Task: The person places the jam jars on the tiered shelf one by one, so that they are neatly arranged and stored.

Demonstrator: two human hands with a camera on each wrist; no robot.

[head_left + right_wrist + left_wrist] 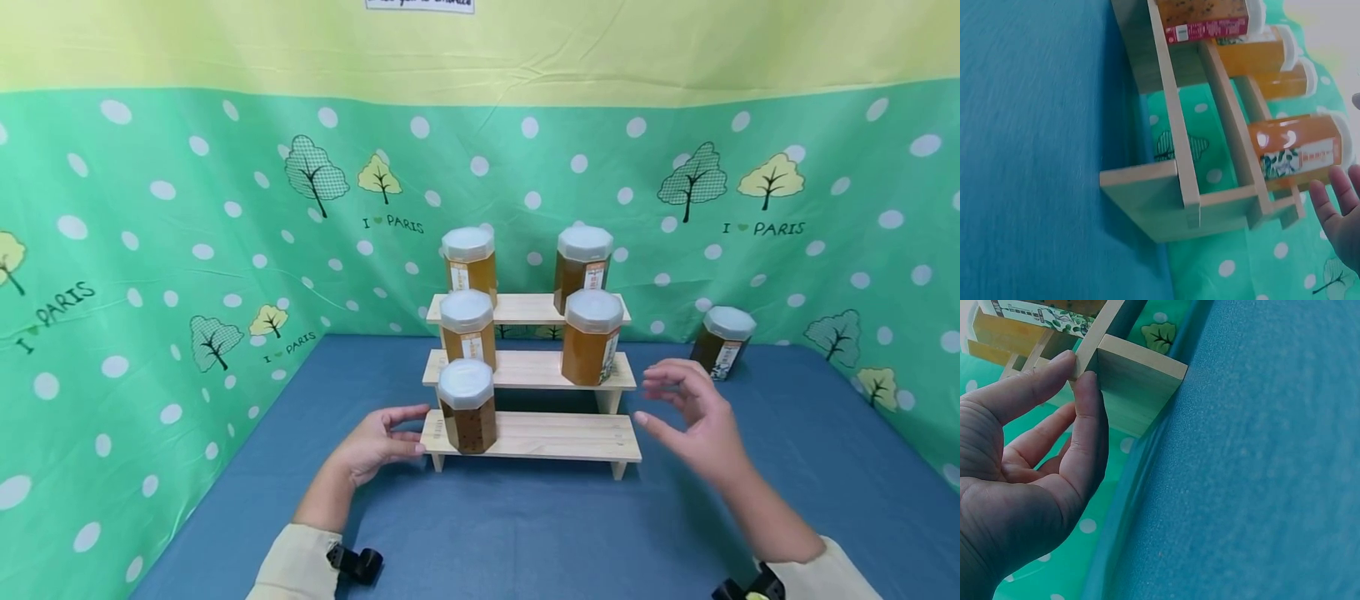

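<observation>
A three-step wooden stand (558,437) carries honey-type jars with white lids. On its bottom step, at the left end, stands a dark brown jar (468,417). The middle step holds an amber jar (480,342) at left and another amber jar (591,350) at right. My left hand (382,446) pinches the left end of the bottom step between thumb and finger; the left wrist view shows the fingertips at the board's corner (1094,347). Off the stand's right side, my right hand (701,425) hovers with fingers spread and loosely bent, holding nothing.
The top step holds an amber jar (471,271) at left and a darker jar (581,271) at right. Back right on the blue tablecloth (517,533), a dark jar (723,342) stands alone near the green dotted backdrop (187,275).
</observation>
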